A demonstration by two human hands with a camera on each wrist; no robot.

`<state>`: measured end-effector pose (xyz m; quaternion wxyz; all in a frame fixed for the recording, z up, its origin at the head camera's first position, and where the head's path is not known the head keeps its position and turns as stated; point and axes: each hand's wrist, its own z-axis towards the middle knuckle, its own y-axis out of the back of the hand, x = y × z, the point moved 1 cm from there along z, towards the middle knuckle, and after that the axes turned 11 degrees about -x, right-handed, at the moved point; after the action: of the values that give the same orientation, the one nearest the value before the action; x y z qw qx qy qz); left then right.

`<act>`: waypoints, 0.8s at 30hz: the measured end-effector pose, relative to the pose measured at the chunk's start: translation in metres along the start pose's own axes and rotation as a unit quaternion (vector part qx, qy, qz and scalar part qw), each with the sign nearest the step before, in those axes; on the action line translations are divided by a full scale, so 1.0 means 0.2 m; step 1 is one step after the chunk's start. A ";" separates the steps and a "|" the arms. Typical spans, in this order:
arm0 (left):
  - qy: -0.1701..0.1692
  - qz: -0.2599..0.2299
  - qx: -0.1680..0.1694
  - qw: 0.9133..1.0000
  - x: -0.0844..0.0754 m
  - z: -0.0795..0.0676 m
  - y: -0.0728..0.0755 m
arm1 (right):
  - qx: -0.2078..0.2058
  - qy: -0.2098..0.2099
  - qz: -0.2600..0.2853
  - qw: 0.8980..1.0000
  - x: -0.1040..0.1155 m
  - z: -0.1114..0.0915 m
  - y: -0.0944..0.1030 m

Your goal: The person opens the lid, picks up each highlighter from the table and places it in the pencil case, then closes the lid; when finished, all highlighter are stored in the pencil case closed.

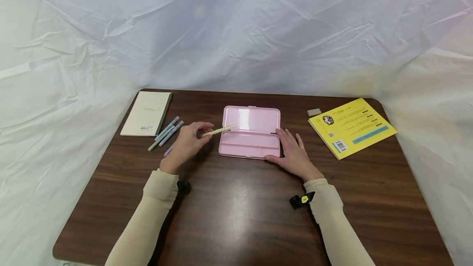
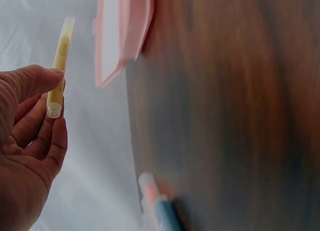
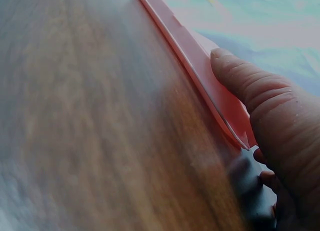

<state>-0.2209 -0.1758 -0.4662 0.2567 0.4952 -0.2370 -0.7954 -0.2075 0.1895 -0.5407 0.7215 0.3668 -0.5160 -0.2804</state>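
Observation:
Between thumb and fingers, my left hand (image 1: pixel 189 143) pinches a yellow marker pen (image 1: pixel 219 130) with clear ends, raised left of a pink pencil case. The pencil case (image 1: pixel 251 151) lies open on the table, lid folded back, its divided tray facing up with nothing seen in it. My right hand (image 1: pixel 293 155) holds the case's right end, thumb at the front edge and index finger by the hinge side. In the right wrist view the thumb overlaps the pink rim (image 3: pixel 220 108). Several blue, green and purple pens (image 1: pixel 171 134) lie left of my left hand, one partly hidden by it.
A cream notebook (image 1: pixel 145 112) lies at the table's back left. At the right are a yellow book (image 1: pixel 354 128) and a small grey-white eraser (image 1: pixel 314 112) touching or close to its edge. Pale sheeting (image 1: pixel 236 52) hangs behind the dark wooden table (image 1: pixel 236 212).

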 end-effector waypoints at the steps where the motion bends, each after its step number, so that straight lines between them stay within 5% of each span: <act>1: 0.000 0.005 0.007 1.000 -0.01 0.00 -0.02 | 0.000 0.000 0.000 1.000 0.00 0.00 0.00; 24: -0.028 -0.020 0.104 0.994 -0.10 0.00 -0.20 | -0.004 0.004 0.002 1.000 0.02 0.00 0.01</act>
<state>-0.2210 -0.1324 -0.4787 0.1812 0.5015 -0.3153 -0.7850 -0.2059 0.1878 -0.5371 0.7257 0.3639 -0.5124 -0.2800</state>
